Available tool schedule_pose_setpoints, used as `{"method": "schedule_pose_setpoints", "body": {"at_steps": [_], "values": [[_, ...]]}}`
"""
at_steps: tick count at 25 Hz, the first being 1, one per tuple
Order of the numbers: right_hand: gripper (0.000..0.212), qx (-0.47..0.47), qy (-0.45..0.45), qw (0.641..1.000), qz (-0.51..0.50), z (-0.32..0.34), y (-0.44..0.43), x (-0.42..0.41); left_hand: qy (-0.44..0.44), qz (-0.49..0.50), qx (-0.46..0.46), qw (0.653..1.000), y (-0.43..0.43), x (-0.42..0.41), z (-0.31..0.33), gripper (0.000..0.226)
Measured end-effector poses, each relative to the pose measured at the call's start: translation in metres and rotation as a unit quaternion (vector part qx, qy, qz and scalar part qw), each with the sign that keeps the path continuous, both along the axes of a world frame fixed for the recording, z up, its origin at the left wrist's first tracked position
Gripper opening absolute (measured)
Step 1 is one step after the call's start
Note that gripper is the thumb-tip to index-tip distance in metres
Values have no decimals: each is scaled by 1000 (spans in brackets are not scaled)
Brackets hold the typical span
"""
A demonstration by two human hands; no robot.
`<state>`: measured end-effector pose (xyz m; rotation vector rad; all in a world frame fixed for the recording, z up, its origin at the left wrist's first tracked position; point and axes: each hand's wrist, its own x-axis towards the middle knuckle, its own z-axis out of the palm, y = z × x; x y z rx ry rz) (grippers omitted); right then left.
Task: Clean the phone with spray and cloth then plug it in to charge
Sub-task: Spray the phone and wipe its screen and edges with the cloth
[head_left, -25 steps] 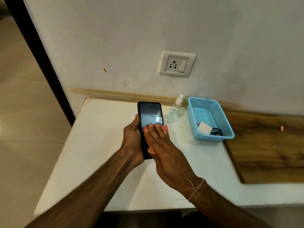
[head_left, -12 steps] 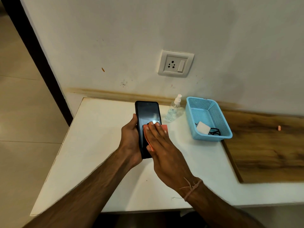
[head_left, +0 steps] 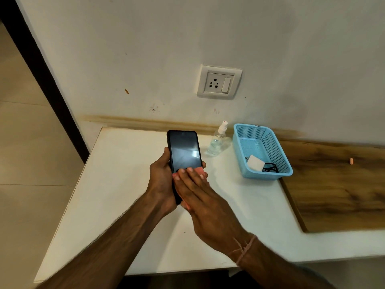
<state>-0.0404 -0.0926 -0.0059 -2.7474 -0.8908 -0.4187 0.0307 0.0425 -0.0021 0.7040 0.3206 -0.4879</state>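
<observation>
So the left hand had its fingers wrapped round the black glass-fronted phone, held above the white table. The right hand was flat, straight fingers pressing a small pink cloth on the lower screen. A clear plastic spray bottle stood just right, beside a blue mesh basket holding a white charger block.

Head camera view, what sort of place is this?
Probably a room in a home, though I can't be sure: a white countertop stands against a scuffed painted wall with a wall socket and switch, beside a tiled floor, and a spray bottle and blue plastic basket sit on it.
</observation>
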Motion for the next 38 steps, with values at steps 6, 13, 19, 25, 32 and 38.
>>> {"method": "schedule_pose_setpoints", "body": {"at_steps": [6,13,19,25,32,38], "values": [[50,105,21,989,-102,6,8,28,2,-18,17,1000,-7,-4,1,71],[49,83,7,995,-54,-6,16,6,10,-41,10,999,-1,-2,2,92],[49,77,11,995,-59,5,-2,27,-2,-8,61,998,-5,-3,4,71],[45,183,-1,980,-74,5,8,33,-3,-4,51,999,-6,-4,5,67],[33,236,-34,968,-72,5,8,27,-7,-14,43,999,-3,-2,7,70],[43,86,-88,992,23,-10,-10,7,11,-24,0,1000,-2,-3,10,76]]}}
